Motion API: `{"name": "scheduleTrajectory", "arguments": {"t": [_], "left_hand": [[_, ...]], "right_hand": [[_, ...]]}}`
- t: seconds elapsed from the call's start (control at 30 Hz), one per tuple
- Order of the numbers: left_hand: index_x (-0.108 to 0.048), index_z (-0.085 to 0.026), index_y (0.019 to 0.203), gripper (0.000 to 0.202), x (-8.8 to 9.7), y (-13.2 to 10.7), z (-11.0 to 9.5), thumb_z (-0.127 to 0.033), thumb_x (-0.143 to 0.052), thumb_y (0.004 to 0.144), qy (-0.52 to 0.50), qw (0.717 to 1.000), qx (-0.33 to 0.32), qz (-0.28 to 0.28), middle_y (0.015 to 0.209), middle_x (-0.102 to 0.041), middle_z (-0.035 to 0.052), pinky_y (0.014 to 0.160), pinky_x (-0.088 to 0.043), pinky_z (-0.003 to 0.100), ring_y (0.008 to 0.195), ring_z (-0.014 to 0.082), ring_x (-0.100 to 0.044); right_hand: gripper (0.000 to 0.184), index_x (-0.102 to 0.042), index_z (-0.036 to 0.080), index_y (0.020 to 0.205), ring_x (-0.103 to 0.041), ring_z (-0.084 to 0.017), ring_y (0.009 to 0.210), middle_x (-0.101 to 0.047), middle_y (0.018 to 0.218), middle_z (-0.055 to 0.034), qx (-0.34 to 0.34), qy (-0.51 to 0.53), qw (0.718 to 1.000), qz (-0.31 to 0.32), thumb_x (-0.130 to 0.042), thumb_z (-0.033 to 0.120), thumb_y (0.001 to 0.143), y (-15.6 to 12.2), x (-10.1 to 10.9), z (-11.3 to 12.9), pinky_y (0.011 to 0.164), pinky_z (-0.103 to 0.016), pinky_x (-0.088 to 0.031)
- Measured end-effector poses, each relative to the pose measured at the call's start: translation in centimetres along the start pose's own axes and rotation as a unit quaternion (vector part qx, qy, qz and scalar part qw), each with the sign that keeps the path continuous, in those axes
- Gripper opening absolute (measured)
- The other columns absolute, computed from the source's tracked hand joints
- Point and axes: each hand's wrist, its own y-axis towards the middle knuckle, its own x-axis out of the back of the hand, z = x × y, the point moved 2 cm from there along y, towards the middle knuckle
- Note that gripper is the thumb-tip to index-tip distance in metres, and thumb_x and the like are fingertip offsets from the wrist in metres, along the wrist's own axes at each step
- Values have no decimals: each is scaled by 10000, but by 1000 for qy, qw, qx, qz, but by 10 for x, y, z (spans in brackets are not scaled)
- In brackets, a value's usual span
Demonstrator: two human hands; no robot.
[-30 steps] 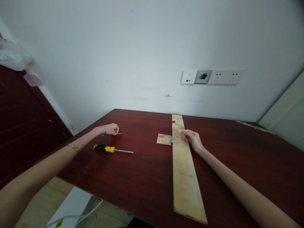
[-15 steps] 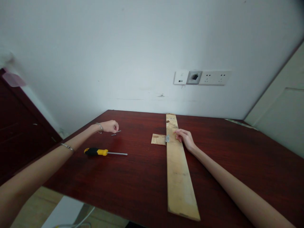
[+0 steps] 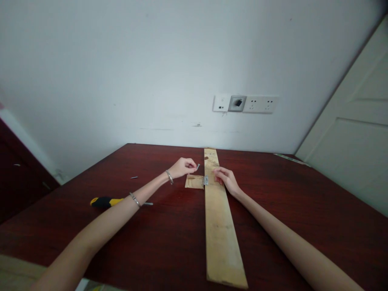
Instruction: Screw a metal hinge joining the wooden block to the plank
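Observation:
My left hand pinches a small metal screw between thumb and fingertips, above the small wooden piece. That short wooden piece lies against the left side of a long wooden board, with a small metal hinge where they meet. My right hand rests over the board's right edge beside the hinge, its fingers curled together; whether they hold anything small is hidden. A second screw lies on the table to the left. Partly behind my left forearm is a yellow and black screwdriver.
The dark red table meets a white wall at the back. On the wall is a row of sockets, one with a black plug. A pale door stands at the right.
My left hand has moved right from beside the screws to near the hinge, now with one screw in its fingers. The right hand stays at the board. The view has shifted slightly.

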Motion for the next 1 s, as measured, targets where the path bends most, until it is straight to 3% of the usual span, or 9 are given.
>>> {"name": "scheduleTrajectory", "arguments": {"t": [0.1,0.23,0.57,0.77,0.87,1.0], "left_hand": [[-624,-109,722,157,-23,6,-2,-261,-660,716,-16,999,-19,-23,730,-602,26,613,-465,229,649,111,-561],[-626,-108,738,141,-37,5,-1,-246,-652,724,-35,998,-29,-47,737,-585,22,604,-470,225,644,106,-557],[-656,-113,766,93,-45,1,4,-196,-622,739,-15,997,-53,-50,762,-580,21,649,-458,231,693,115,-559],[-644,-115,802,117,-47,4,9,-220,-620,757,5,998,-49,-30,776,-574,20,649,-449,233,693,115,-553],[-620,-117,944,268,-42,4,10,-280,-664,736,51,998,-38,9,827,-565,31,663,-460,252,720,132,-547],[-536,-125,1174,677,-32,2,9,-432,-765,615,205,971,-49,112,1111,-525,116,900,-420,366,1035,249,-481]], "right_hand": [[226,-639,164,839,-413,-94,440,-548,519,36,-6,6,1000,-5,-596,300,663,0,-2,4,402,-215,-286],[219,-644,165,820,-404,-91,418,-521,515,46,5,-8,1000,-20,-595,293,649,2,-8,11,396,-222,-292],[224,-689,176,773,-563,-138,598,-676,767,-39,72,-64,995,24,-663,378,680,3,-24,30,490,-242,-418],[263,-679,171,760,-568,-136,599,-666,736,-35,85,-69,993,43,-691,420,677,4,-24,28,483,-234,-428],[256,-675,167,756,-569,-129,589,-667,730,-28,69,-66,994,51,-698,408,674,5,-22,25,501,-237,-442],[236,-684,161,748,-592,-147,631,-687,740,-31,58,-90,994,37,-699,380,660,8,-16,23,585,-269,-477]]}}
